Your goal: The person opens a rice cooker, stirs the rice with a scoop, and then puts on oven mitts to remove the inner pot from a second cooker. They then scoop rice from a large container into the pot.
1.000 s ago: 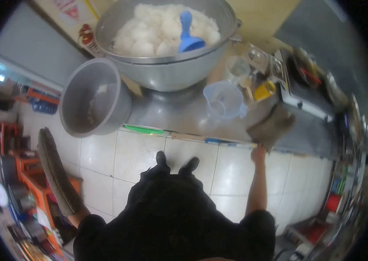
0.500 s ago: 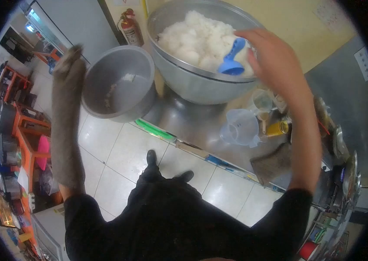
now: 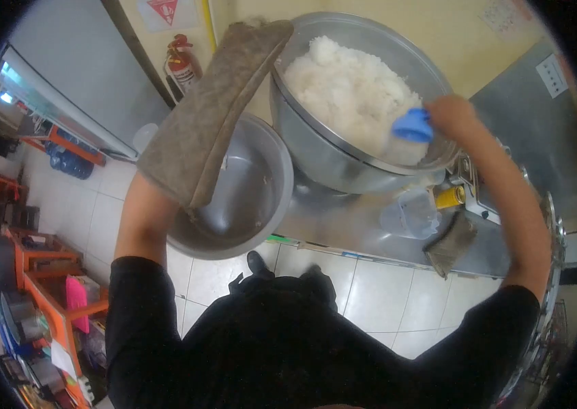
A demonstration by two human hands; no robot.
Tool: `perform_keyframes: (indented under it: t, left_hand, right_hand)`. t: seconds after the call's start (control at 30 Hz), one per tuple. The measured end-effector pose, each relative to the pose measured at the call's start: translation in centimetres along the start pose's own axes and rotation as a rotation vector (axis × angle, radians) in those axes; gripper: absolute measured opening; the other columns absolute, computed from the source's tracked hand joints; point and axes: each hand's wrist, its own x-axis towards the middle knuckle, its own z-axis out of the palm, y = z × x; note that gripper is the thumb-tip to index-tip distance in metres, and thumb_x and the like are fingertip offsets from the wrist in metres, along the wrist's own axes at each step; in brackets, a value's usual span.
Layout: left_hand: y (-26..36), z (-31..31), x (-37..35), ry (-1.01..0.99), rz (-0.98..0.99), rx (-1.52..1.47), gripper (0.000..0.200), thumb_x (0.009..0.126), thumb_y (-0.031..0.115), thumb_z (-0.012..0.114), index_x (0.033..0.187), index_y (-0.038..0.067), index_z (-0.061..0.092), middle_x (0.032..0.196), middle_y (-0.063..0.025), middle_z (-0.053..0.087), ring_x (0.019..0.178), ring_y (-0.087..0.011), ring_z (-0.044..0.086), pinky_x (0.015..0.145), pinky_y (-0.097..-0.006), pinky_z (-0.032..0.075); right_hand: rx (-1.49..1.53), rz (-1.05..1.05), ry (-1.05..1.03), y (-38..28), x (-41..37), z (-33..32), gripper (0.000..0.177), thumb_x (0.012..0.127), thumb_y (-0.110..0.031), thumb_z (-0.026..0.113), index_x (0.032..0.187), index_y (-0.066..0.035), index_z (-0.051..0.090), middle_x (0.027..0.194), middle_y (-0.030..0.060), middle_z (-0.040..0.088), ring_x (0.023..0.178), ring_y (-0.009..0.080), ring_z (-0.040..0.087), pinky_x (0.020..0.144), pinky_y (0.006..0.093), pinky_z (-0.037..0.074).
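Note:
A quilted brown oven mitt (image 3: pixel 217 102) covers my left hand (image 3: pixel 261 44), its tip at the left rim of a large metal bowl (image 3: pixel 343 160). The mitt hides my fingers, so their grip does not show. White cooked rice (image 3: pixel 353 92) is heaped in the bowl. My right hand (image 3: pixel 451 117), slightly blurred, is closed on a blue scoop (image 3: pixel 412 126) at the right side of the rice. Below my left forearm stands a deep grey metal pot (image 3: pixel 251 184) with a few bits of rice stuck inside.
On the steel table (image 3: pixel 329 218) are a clear plastic jug (image 3: pixel 408 215), a yellow-labelled container (image 3: pixel 450 198) and a second brown mitt or cloth (image 3: pixel 452 245). A fire extinguisher (image 3: pixel 181 65) is by the wall. Orange shelving (image 3: pixel 60 300) with pots stands to the left.
My mitted left hand has swung from the left over to the large bowl's rim. My right hand has taken hold of the blue scoop, which lay on the rice. The view has shifted.

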Motion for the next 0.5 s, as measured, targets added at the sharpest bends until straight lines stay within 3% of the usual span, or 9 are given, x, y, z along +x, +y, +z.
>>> perform_keyframes:
  t: [0.1,0.17,0.23,0.27,0.33,0.4,0.43,0.5]
  left_hand:
    - [-2.8,2.9,0.4,0.044,0.158,0.193,0.027,0.097,0.015,0.05,0.11,0.0,0.069,0.091,-0.0156,0.065,0.087,-0.0256,0.066,0.079,-0.038,0.052]
    - [-3.1,4.4,0.7,-0.063,0.089,0.269,0.025,0.097,0.015,0.052,0.108,0.001,0.069,0.094,-0.0156,0.067,0.088,-0.0268,0.067,0.079,-0.039,0.053]
    - [-2.1,4.8,1.0,-0.173,0.023,0.35,0.023,0.096,0.014,0.054,0.105,0.001,0.07,0.096,-0.0156,0.068,0.089,-0.0281,0.068,0.078,-0.04,0.055]
    - [-1.2,4.2,0.9,-0.157,-0.198,0.099,0.021,0.096,0.013,0.055,0.104,0.001,0.07,0.098,-0.0157,0.068,0.091,-0.0293,0.068,0.078,-0.0397,0.055]
    - [-1.2,4.2,0.8,-0.143,-0.419,-0.147,0.02,0.095,0.012,0.056,0.103,0.001,0.07,0.099,-0.0158,0.069,0.093,-0.0304,0.068,0.079,-0.0395,0.056]
    - [-2.4,5.8,0.4,-0.055,-0.209,0.079,0.019,0.094,0.011,0.057,0.102,0.001,0.07,0.098,-0.0167,0.069,0.091,-0.0293,0.068,0.077,-0.0378,0.056]
    - [-3.0,6.6,0.3,-0.064,-0.209,0.08,0.019,0.094,0.011,0.057,0.102,0.001,0.07,0.098,-0.0167,0.069,0.091,-0.0293,0.068,0.077,-0.0378,0.056]
    - [-3.5,7.1,0.5,-0.056,-0.157,0.292,0.028,0.098,0.021,0.051,0.114,0.01,0.07,0.114,-0.0173,0.069,0.103,-0.033,0.068,0.089,-0.0422,0.055]
  right_hand:
    - [0.05,0.122,0.019,4.2,-1.4,-2.8,0.029,0.099,-0.029,0.055,0.117,-0.008,0.063,0.099,0.0207,0.072,0.098,0.0394,0.069,0.084,0.0516,0.054]
    - [0.245,0.201,0.126,5.5,-0.5,-2.7,0.032,0.103,-0.033,0.05,0.123,-0.009,0.056,0.1,0.0213,0.071,0.098,0.0411,0.068,0.082,0.0519,0.053]
    - [0.32,0.071,0.261,5.4,3.9,0.8,0.034,0.104,-0.036,0.048,0.124,-0.008,0.055,0.099,0.0214,0.071,0.096,0.0427,0.067,0.081,0.0521,0.052]
    - [0.332,0.058,0.292,3.6,5.0,0.4,0.035,0.105,-0.036,0.047,0.124,-0.008,0.055,0.098,0.021,0.071,0.095,0.0422,0.067,0.081,0.0521,0.052]
    - [0.291,-0.017,0.332,-0.6,8.4,1.2,0.035,0.105,-0.036,0.046,0.125,-0.008,0.056,0.096,0.0201,0.07,0.093,0.0411,0.068,0.08,0.052,0.052]
    - [0.237,-0.081,0.343,-3.3,10.3,1.4,0.036,0.106,-0.036,0.046,0.125,-0.009,0.057,0.095,0.0196,0.07,0.092,0.0406,0.068,0.08,0.0519,0.053]
    - [0.3,-0.109,0.284,-5.1,9.7,1.0,0.036,0.106,-0.037,0.045,0.126,-0.009,0.057,0.094,0.0199,0.07,0.091,0.0405,0.068,0.08,0.0519,0.053]
    - [0.361,-0.141,0.222,-7.0,7.7,-0.2,0.037,0.106,-0.037,0.045,0.127,-0.009,0.058,0.094,0.0202,0.07,0.09,0.0403,0.068,0.08,0.0519,0.053]
